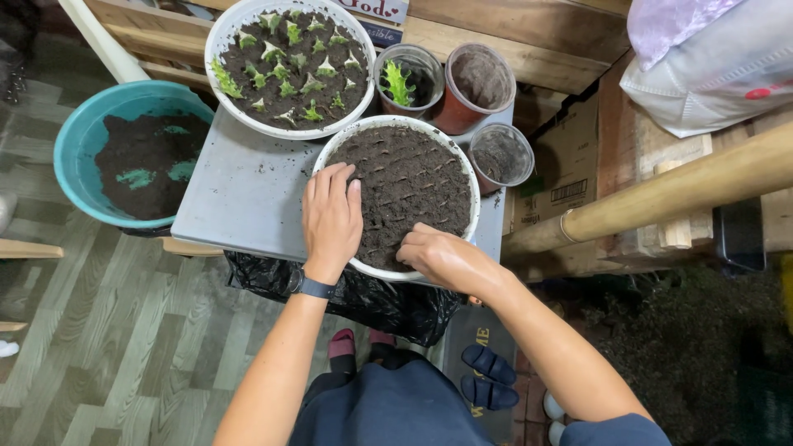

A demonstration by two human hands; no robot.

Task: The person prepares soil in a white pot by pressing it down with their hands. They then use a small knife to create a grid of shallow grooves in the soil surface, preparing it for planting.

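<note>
1. Head view: my left hand (332, 216) lies flat, fingers spread, holding nothing, on furrowed soil in the white bowl (462, 169) on the bench (239, 194)
2. My right hand (438, 254) pinches into soil; contents hidden
3. Pressing near the rim could tip it

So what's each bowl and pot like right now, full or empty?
Near bowl: full of furrowed soil, no plants.
Far bowl: soil, many small green cuttings.
Teal tub: partly filled with soil.
Clear pot: one green cutting.
Brown pot: no plant.
Small pot: no plant.

White bowl (462, 169) — furrowed dark soil (413, 177)
</note>
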